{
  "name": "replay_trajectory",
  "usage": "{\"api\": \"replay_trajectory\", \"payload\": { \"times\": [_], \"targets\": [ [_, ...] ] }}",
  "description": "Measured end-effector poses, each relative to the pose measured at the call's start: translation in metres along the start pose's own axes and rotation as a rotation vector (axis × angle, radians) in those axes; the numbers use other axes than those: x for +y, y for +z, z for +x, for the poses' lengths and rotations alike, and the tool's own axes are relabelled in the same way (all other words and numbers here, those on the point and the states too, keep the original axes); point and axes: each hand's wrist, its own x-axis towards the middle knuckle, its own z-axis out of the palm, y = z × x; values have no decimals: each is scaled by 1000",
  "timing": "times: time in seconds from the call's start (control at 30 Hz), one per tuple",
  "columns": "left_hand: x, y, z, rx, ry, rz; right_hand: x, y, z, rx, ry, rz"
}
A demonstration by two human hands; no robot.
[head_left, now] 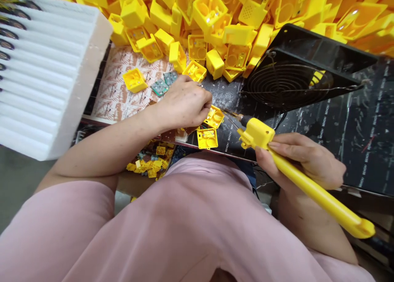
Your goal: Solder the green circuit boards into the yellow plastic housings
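My right hand (300,159) grips a soldering iron (317,187) by its long yellow handle, the metal tip pointing left. At the handle's front is a boxy yellow piece (258,133); I cannot tell whether it belongs to the iron. My left hand (187,101) is closed with its fingers curled downward, and whatever is in them is hidden. Just right of it lies a small open yellow case (214,117), close to the iron's tip. Another open yellow case (207,138) sits at the table's front edge. Green circuit boards (160,87) lie beyond my left forearm.
A big heap of yellow cases (209,11) fills the back. A black fan (283,81) with a wire guard stands at right. White ribbed foam (49,68) holding wired round parts is at left. Below the table edge, a container holds more yellow pieces (150,165).
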Motion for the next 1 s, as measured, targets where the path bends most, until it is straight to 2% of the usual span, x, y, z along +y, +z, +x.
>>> {"api": "replay_trajectory", "payload": {
  "times": [0.1,0.23,0.37,0.53,0.63,0.77,0.9,1.0],
  "targets": [
    [1,0,1,-8,-3,8,-2,7,-3,85,4,52],
    [2,0,-1,27,-6,38,-6,11,-10,155,155,49],
    [3,-2,-8,30,13,57,-8,10,-14,203,109,59],
    [3,-4,-20,67,-36,45,-10,6,-6,90,138,34],
    [4,-2,-24,66,-52,44,-10,6,-3,100,93,22],
    [3,-1,-23,79,-37,49,-8,7,-5,83,110,9],
    [-2,-2,-20,69,11,34,-7,9,-11,118,75,20],
    [-7,-2,-18,68,-6,15,-12,10,-11,198,125,33]
  ]
}}
